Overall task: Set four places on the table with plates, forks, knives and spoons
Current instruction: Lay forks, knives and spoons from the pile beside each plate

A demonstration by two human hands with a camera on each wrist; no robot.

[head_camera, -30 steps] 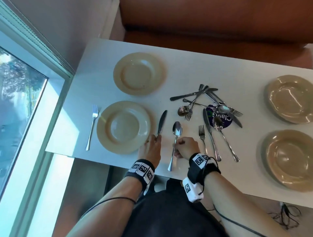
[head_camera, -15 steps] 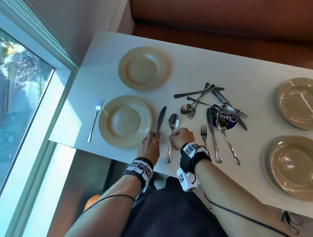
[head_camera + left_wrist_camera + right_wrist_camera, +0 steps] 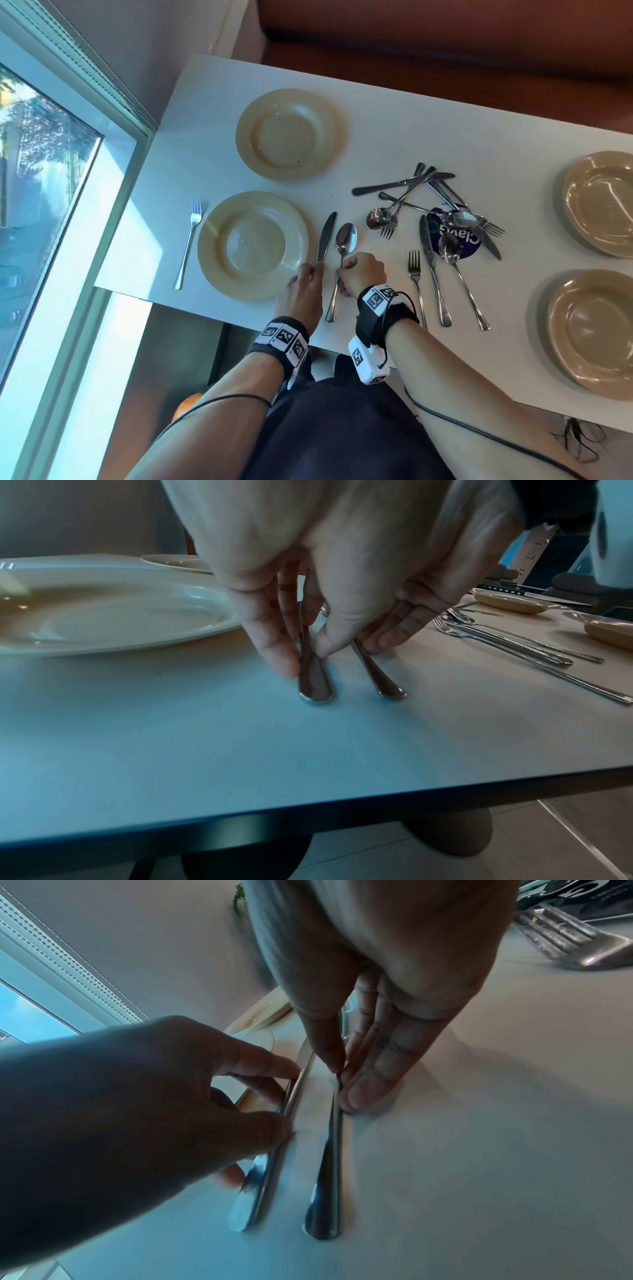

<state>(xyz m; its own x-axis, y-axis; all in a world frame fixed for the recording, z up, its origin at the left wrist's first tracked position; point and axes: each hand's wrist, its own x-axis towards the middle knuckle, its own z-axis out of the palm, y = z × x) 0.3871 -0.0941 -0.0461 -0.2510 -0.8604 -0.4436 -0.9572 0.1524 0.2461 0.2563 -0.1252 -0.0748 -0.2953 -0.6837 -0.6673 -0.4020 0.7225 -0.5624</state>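
Note:
A knife (image 3: pixel 326 238) and a spoon (image 3: pixel 345 241) lie side by side just right of the near-left beige plate (image 3: pixel 252 245). A fork (image 3: pixel 190 240) lies on that plate's left. My left hand (image 3: pixel 312 272) pinches the knife's handle (image 3: pixel 313 677) between thumb and fingers. My right hand (image 3: pixel 342 274) pinches the spoon's handle (image 3: pixel 329 1177) with thumb and fingertips (image 3: pixel 359 1093), flat on the white table (image 3: pixel 212 113). Both pieces point away from me. A second plate (image 3: pixel 289 133) sits behind the first, with no cutlery beside it.
A loose pile of cutlery (image 3: pixel 428 202) lies mid-table over a round purple sticker (image 3: pixel 457 236). A fork (image 3: pixel 415 274), knife (image 3: pixel 432 270) and spoon (image 3: pixel 460 277) lie in a row beside my right wrist. Two more plates (image 3: pixel 603 202) (image 3: pixel 592 332) sit at the right. The table's near edge (image 3: pixel 342 802) is close.
My right hand has slid the spoon left, closer to the knife and more nearly parallel to it. My left hand has stayed on the knife's handle.

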